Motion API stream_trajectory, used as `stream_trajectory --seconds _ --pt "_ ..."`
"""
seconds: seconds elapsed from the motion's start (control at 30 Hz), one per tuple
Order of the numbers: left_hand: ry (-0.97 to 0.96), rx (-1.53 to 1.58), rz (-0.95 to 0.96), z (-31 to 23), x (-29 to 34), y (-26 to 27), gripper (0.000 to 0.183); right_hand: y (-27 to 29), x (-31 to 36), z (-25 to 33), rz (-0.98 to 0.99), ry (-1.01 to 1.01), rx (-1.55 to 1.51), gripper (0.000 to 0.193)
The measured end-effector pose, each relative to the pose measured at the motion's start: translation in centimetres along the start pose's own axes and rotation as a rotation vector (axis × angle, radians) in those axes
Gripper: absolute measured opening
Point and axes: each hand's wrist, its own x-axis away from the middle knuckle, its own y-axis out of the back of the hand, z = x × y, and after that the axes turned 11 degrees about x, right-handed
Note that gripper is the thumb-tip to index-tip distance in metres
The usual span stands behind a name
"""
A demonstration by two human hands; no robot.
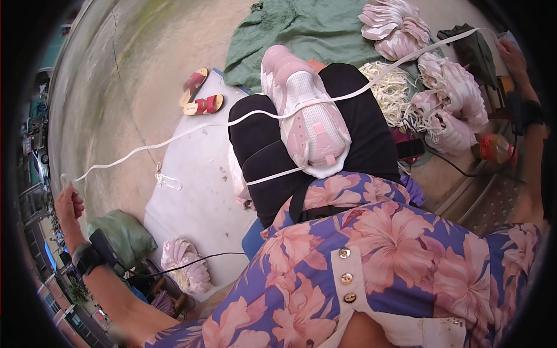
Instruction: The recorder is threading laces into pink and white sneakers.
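A pink and white sneaker rests on my lap, its toe pointing away from me. One long white shoelace stretches across the whole view and passes over the sneaker's upper. Far out to the left, my left hand is closed on one end of it. At the far right rim my right hand is raised, its fingers closed at the lace's other end. A shorter white strip runs from the sneaker's heel over my dark trouser leg.
Bundled pink and white shoe pieces lie at the right beside a heap of white laces. A green cloth covers ground ahead. Red sandals sit by a white sheet. A bottle and cable are at right.
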Motion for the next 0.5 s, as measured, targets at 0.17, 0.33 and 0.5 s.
stream_trajectory --seconds 0.17,0.33,0.5 --pt "0.085 0.275 0.765 -3.1 16.5 -22.3 0.032 -13.2 12.1 21.0 0.671 -0.147 -0.864 0.018" --pt "-0.483 0.48 0.909 -7.5 25.1 -34.3 0.023 -15.4 18.4 31.8 1.059 -0.149 -1.3 0.021" --pt "-1.258 0.27 0.711 -10.3 27.8 -38.4 0.008 -17.8 18.5 35.4 0.983 -0.127 -1.418 0.012"
